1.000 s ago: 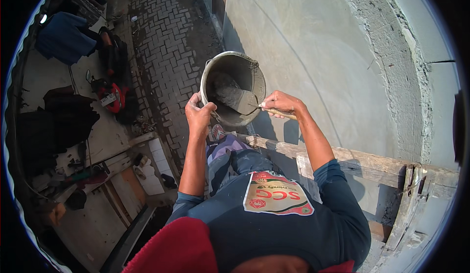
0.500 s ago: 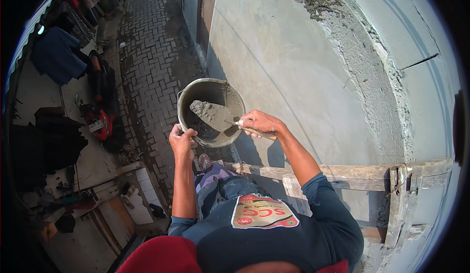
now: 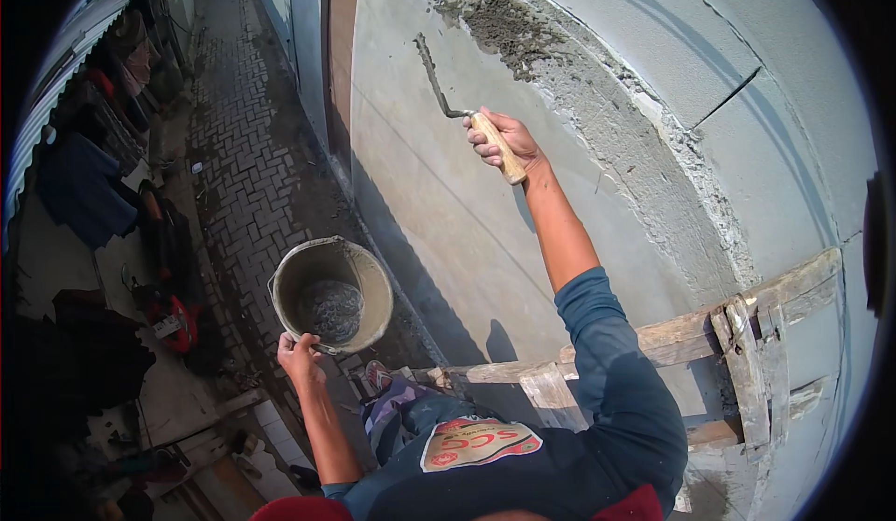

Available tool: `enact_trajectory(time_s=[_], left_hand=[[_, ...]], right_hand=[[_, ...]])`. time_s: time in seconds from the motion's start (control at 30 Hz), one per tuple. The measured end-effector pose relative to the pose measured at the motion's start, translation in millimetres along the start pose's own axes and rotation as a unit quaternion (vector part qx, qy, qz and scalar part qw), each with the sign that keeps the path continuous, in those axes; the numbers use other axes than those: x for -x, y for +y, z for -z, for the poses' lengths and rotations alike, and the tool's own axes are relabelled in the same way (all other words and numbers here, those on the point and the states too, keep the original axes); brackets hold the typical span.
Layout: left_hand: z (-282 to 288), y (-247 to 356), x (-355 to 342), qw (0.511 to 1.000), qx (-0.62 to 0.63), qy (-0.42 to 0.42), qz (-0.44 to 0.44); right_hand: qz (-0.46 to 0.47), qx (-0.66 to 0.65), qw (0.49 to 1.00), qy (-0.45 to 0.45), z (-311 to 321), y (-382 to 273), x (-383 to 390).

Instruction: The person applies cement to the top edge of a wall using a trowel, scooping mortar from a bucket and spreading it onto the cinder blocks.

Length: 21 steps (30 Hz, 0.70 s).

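Observation:
My right hand [image 3: 504,138] is closed round the wooden handle of a trowel [image 3: 432,75], raised in front of the wall. The trowel's blade is seen edge-on, with grey mortar along it. My left hand [image 3: 301,357] grips the near rim of a bucket [image 3: 381,308], out to the left above the alley. Wet grey mortar [image 3: 334,310] lies in the bottom of the bucket. Beyond the trowel, a band of dark fresh mortar [image 3: 511,31] clings to the rough strip along the wall [image 3: 439,194].
Wooden scaffold planks [image 3: 653,336] cross close to me on the right, with an upright post [image 3: 744,372]. Far below on the left runs a paved alley [image 3: 247,138] with a red motorcycle [image 3: 179,323]. A corrugated roof edge [image 3: 70,77] borders the left side.
My right hand has lifted the trowel out of the bucket, up and forward to the wall. The mortar heap no longer shows on its blade. The bucket has moved left and lower.

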<state>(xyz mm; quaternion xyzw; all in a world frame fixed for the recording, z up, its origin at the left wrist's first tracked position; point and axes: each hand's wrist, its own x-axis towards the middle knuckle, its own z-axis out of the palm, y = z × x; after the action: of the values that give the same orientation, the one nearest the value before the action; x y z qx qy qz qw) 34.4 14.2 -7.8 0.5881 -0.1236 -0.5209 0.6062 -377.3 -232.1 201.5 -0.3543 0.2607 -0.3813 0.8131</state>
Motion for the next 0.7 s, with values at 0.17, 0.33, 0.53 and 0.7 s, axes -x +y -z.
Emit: enact_trajectory(time_s=[0.17, 0.33, 0.53, 0.7], left_hand=[[58, -15, 23, 0.996, -0.032, 0.075, 0.019], [95, -48, 26, 0.987, -0.046, 0.146, 0.054], [83, -57, 21, 0.983, -0.112, 0.143, 0.036], [69, -54, 20, 0.990, -0.086, 0.102, 0.047]], right_hand=[[0.290, 0.018, 0.954, 0.070, -11, -24, 153], [0.281, 0.224, 0.880, 0.311, -82, -9, 194], [0.062, 0.355, 0.845, 0.395, -25, 12, 73], [0.080, 0.359, 0.854, 0.369, 27, -22, -26]])
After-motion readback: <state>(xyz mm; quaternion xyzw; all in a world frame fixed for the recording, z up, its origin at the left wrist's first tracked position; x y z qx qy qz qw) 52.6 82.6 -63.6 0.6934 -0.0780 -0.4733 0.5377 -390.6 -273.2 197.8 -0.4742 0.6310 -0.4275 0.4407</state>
